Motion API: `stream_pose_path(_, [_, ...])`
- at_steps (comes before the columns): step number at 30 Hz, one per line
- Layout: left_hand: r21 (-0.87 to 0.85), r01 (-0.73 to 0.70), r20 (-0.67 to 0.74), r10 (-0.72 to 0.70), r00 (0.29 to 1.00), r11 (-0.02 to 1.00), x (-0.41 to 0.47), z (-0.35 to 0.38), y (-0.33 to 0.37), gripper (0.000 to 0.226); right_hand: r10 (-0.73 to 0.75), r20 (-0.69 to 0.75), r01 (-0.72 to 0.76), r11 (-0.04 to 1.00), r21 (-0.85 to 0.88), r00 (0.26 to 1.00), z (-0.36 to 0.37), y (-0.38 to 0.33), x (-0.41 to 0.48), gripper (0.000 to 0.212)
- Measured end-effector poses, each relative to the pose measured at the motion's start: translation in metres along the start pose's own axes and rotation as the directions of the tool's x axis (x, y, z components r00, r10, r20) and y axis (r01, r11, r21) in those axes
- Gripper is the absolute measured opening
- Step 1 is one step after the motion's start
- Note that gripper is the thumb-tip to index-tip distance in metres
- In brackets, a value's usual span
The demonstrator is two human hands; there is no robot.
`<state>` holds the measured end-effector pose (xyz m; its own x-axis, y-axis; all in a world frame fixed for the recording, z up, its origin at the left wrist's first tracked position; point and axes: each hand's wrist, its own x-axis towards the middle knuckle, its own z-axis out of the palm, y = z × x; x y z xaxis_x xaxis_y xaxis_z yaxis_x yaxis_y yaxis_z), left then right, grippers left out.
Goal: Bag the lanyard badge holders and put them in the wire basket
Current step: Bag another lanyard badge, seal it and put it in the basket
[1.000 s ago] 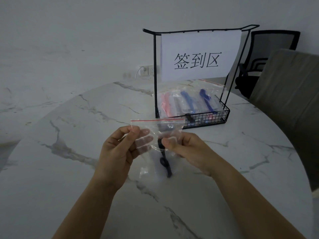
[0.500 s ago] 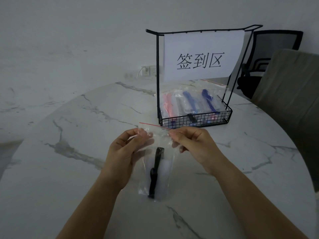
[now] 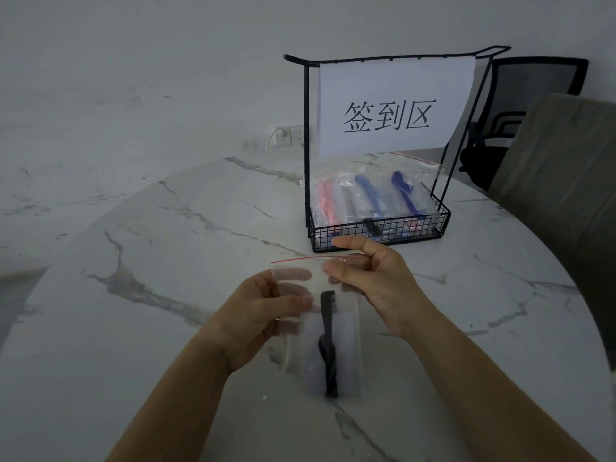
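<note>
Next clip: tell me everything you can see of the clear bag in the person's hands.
The bag is clear, crinkled plastic with a red zip strip along its top, hanging upright. A black lanyard lies lengthwise inside. The left hand grips its left side, partly behind the plastic; the right hand pinches the top edge at the right. Whether its bottom touches the table is unclear.

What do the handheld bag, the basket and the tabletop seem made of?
Bag: thin clear glossy plastic; the lanyard shows through it. Basket: probably black-coated metal wire, an open grid. Tabletop: white marble or a lookalike, grey-veined, faintly shiny.
</note>
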<state>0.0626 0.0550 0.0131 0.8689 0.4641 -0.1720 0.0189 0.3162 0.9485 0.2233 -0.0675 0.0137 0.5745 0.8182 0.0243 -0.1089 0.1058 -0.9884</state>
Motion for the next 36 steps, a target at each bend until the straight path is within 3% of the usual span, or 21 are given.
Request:
stream_pose_path(4, [0.024,-0.025,0.021,0.024,0.999,0.999,-0.001,-0.001,0.000,0.027,0.026,0.065,-0.032,0.995,0.093,0.998,0.002,0.001,0.001,0.060])
stream_pose_path(7, [0.035,-0.034,-0.001,0.035,0.999,0.999,-0.001,0.000,0.001,0.030,0.077,0.090,-0.081,0.996,0.048,0.993,0.001,0.003,0.002,0.069])
stream_pose_path(15, [-0.096,-0.182,-0.276,0.150,0.949,0.979,0.007,-0.003,-0.001,0.016,0.031,0.056,-0.032,0.999,0.017,0.998,-0.001,0.001,0.002,0.063])
stream_pose_path(24, [-0.065,-0.249,-0.234,0.228,0.945,0.966,0.006,0.001,0.000,0.023,-0.078,0.126,0.094,0.988,-0.124,0.989,-0.003,-0.006,-0.003,0.022])
stream_pose_path(28, [0.013,-0.283,-0.240,0.278,0.930,0.959,0.004,0.002,-0.002,0.020,-0.144,0.160,0.170,0.971,-0.168,0.977,-0.004,-0.008,-0.005,0.016])
stream_pose_path(33, [0.155,-0.308,-0.197,0.335,0.921,0.939,0.002,0.007,-0.004,0.022,-0.291,0.188,0.346,0.816,-0.464,0.938,-0.003,-0.003,-0.007,0.017])
stream_pose_path(36, [0.181,-0.318,-0.178,0.349,0.920,0.931,0.003,0.010,-0.005,0.019,-0.342,0.198,0.395,0.794,-0.463,0.919,-0.001,-0.004,-0.007,0.012])
